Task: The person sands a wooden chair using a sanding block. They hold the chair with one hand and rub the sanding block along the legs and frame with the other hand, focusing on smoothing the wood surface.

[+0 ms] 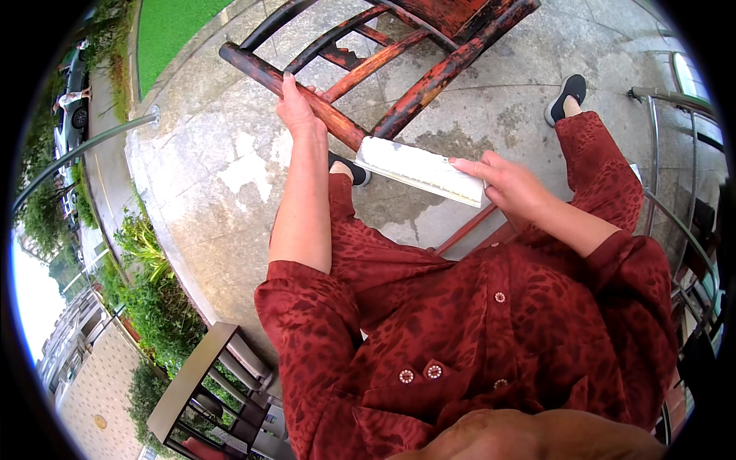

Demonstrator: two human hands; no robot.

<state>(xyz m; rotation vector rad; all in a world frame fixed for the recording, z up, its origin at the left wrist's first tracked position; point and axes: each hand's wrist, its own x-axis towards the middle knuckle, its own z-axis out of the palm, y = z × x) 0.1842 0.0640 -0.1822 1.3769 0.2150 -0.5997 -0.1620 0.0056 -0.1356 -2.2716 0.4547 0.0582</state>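
Observation:
A wooden chair (pixel 418 88), its red and black finish worn in patches, lies tipped in front of me with its slats and rails facing me. My left hand (pixel 299 107) is wrapped around the round near rail (pixel 257 69), the thumb lying along the top. In my right hand (pixel 502 180) is a flat white rectangular pad (pixel 422 170) with a rough yellowish lower edge; its exact kind is unclear. The thumb presses on its upper face while the other fingers are hidden beneath. The pad's far end meets the rail's right end, seemingly touching it.
Stained grey paving (pixel 222 146) with pale patches lies under the chair. My dark shoes (pixel 567 100) stand either side of the work. Metal railings (pixel 84 149) run at left and right. A slatted wooden seat (pixel 192 376) stands at lower left by green plants (pixel 157 295). Green turf (pixel 172 38) lies beyond.

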